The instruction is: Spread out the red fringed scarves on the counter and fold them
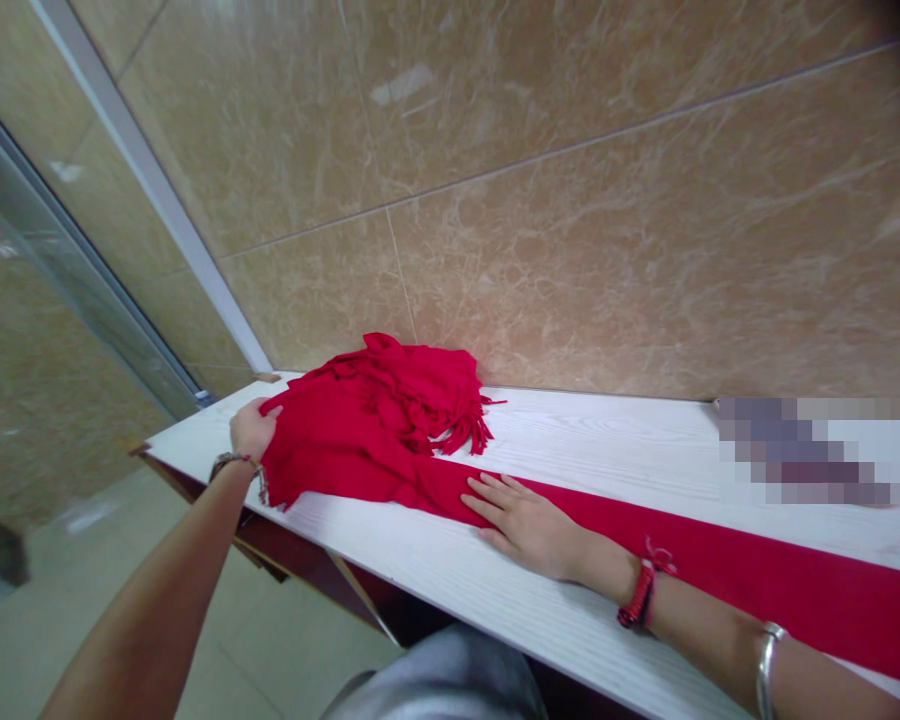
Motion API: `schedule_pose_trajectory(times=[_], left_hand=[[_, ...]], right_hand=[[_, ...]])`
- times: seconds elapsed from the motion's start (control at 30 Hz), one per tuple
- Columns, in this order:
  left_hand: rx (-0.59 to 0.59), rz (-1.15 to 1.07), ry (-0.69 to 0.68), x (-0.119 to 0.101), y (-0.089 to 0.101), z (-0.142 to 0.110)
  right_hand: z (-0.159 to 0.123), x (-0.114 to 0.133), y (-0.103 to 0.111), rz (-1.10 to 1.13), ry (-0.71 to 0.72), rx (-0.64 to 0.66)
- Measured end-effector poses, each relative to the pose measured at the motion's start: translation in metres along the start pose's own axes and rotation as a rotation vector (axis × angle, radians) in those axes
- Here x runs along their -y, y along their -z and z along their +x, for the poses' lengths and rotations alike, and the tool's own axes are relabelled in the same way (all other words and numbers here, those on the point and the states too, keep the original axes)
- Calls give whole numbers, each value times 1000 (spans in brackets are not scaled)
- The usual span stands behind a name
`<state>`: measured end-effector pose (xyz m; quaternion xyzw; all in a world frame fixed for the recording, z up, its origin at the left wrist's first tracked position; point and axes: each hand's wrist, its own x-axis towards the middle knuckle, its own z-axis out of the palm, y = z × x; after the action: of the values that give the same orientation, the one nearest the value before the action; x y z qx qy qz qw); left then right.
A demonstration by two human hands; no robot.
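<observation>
A red fringed scarf (pixel 645 530) runs along the white tabletop, flat and narrow on the right and bunched in a loose heap toward the back left. My left hand (pixel 253 430) grips the scarf's left end near the table's left side, thumb on top and the other fingers mostly hidden. Resting palm down on the flat strip is my right hand (pixel 529 522), its fingers stretched out and a little apart. Tassels hang out of the heap's right side onto the table.
The white wood-grain table (pixel 585 430) stands against a brown marbled tile wall (pixel 570 250). A blurred-out patch (pixel 802 450) covers something at the back right. Glass with a metal frame (pixel 82 230) stands on the left. My legs (pixel 442 680) are close to the table's front edge.
</observation>
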<state>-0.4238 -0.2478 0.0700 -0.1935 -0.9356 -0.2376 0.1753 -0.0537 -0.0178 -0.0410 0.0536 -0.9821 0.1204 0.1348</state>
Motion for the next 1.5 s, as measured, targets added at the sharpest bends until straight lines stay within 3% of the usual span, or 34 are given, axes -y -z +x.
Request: schedule_pose_trajectory(times=[0.1,0.23,0.33,0.4,0.43,0.53,0.67,0.8,1.1,1.3,1.43,1.5], left_hand=[[-33,106,-77,-7,-15,-5],[-21,167,-310,-27,-37,-28],[68,190,-658,-50,-43,-53],[184,276,-1077,-68,-44,-71],[234,322,-1217,-76,-44,-80],[350,428,-1393,-97,-43,-101],[360,537,-1412,-105,-34,-103],[283,586,-1355,-92,-24,-100],[253,634,-1216,-60,-49,-125],[317,625,-1231,-52,-42,-118],[399,396,-1266,-67,-40,-134],[518,264,-1259,-76,-42,-144]], right_hand=[[0,1,0,-4,-1,-3],[0,2,3,-14,-15,-1],[-1,2,4,-24,-12,-4],[-2,2,4,-25,-7,-14],[-2,2,4,-24,-3,-20],[-3,2,4,-19,15,-28],[-4,2,5,-32,25,-24],[-5,1,5,-41,23,-23],[-6,1,5,-37,36,10],[-7,2,10,-50,54,38],[-7,2,11,-25,66,28],[-6,2,11,-22,71,33]])
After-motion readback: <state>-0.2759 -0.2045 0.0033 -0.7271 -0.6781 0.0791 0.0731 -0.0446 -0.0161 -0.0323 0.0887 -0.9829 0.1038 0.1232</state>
